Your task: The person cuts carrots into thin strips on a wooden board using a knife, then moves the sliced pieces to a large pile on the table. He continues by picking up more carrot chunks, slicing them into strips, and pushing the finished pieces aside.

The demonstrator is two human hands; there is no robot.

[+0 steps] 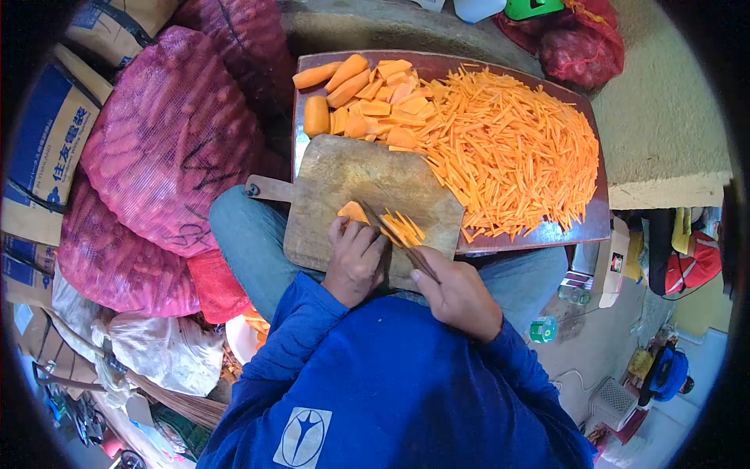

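On a worn wooden cutting board (336, 176), my left hand (355, 258) presses its curled fingers on a piece of carrot (353, 212). My right hand (457, 293) is wrapped round the handle of a knife (387, 231), whose blade lies beside the carrot piece. Several freshly cut carrot sticks (404, 227) rest on the board just right of the blade. Behind the board is a large heap of carrot sticks (516, 148). Left of that heap lie carrot slabs (383, 105) and whole peeled carrots (344, 74). Part of the knife's handle is hidden by my right hand.
A dark red table (598, 227) carries the carrots and the board. Large pink mesh sacks (172, 148) stand close on the left, with cardboard boxes (55, 141) beyond them. A red net bag (578, 56) lies at the back right. A green-labelled container (543, 329) is on the floor at right.
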